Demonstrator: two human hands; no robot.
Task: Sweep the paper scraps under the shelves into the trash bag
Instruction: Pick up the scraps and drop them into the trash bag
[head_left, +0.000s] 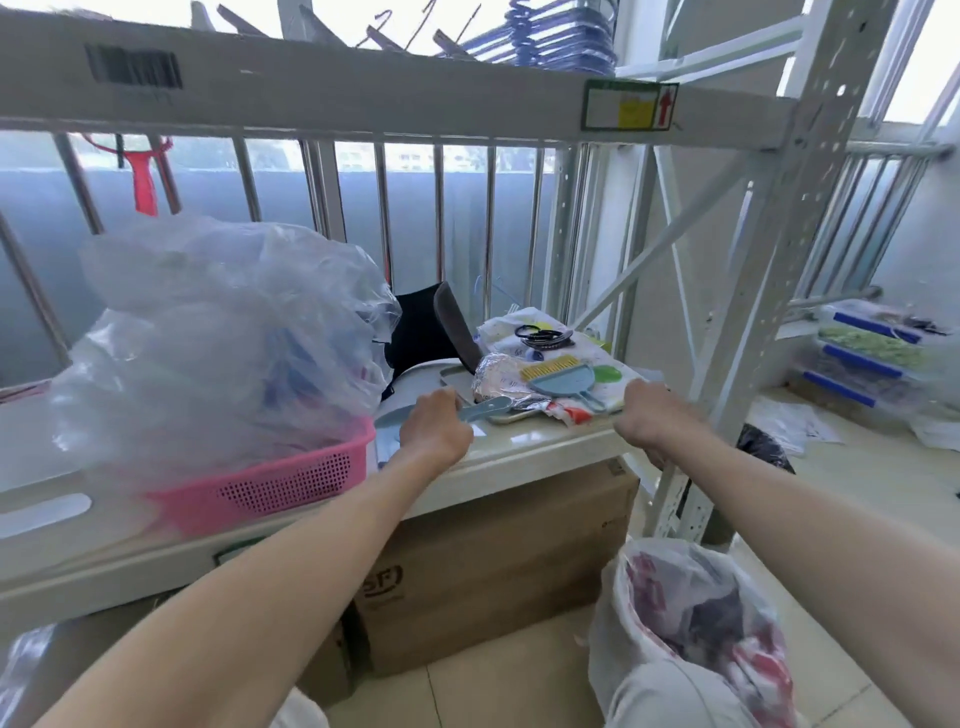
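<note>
Hands are both stretched to the front edge of the cream shelf board: the left hand is closed round the handle of a pale blue plastic dustpan, and the right hand is curled at the board's right front corner, though whether anything is gripped there cannot be told. A small blue hand brush with yellow bristles is seen lying on patterned cloth just behind, between the two hands. Paper scraps under the shelves are not visible; that space is filled by a brown cardboard box, so the scraps are judged to lie behind or beside it. The translucent white trash bag is stood open on the tiled floor, below the board's right corner. Dustpan and brush are judged light and stiff, best held by their handles; the bag's thin film is soft and likely to collapse, so its rim should be pinched open while scraps are tipped in.
</note>
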